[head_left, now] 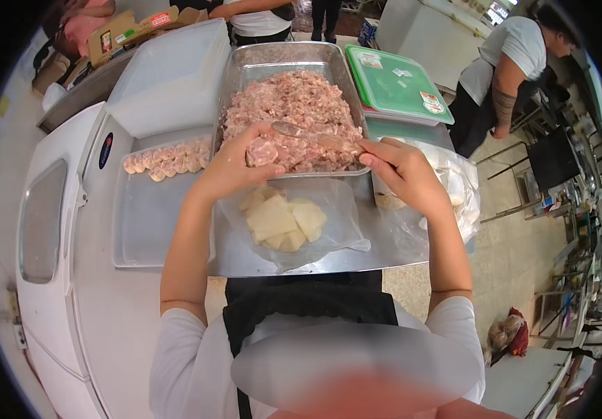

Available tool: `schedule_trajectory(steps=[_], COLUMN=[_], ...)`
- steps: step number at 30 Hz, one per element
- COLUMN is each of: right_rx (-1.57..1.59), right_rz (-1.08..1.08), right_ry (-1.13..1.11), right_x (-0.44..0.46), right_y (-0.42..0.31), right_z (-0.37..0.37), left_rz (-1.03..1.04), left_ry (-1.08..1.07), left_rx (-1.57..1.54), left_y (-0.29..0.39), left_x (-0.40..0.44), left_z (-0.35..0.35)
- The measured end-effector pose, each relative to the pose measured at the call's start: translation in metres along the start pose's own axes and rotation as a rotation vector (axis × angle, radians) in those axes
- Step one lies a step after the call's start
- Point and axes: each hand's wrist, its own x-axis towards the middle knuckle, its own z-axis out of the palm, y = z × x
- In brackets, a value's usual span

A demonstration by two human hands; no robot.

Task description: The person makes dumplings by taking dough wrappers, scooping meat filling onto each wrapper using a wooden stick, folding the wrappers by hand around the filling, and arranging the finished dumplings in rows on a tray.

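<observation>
My left hand [238, 162] holds a wrapper with pink minced meat [262, 152] on it, at the near left of a metal tray [227, 70] of minced meat [294, 98]. My right hand [404, 167] grips the handle of a spatula [315, 137], whose rounded end lies beside the filled wrapper. Below my hands, pale yellow wrappers [280, 222] lie on a clear plastic bag [346, 234]. At the left, several filled dumplings [168, 159] sit in rows at the far end of a shallow tray [161, 223].
A translucent plastic container [168, 77] stands at the back left, a green lid [391, 80] at the back right. A plastic bag with white items [454, 183] is on the right. A person [517, 56] stands beyond; other people are at the far side.
</observation>
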Motion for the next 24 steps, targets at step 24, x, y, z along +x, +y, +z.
schedule_trajectory(steps=[24], right_rx=[0.012], right_rz=[-0.084], right_ry=[-0.049], right_x=[0.006], right_y=[-0.001], right_z=[0.043], left_rz=[0.164], left_ry=[0.072], left_rx=[0.185], left_y=[-0.023], left_x=[0.000], left_z=[-0.004])
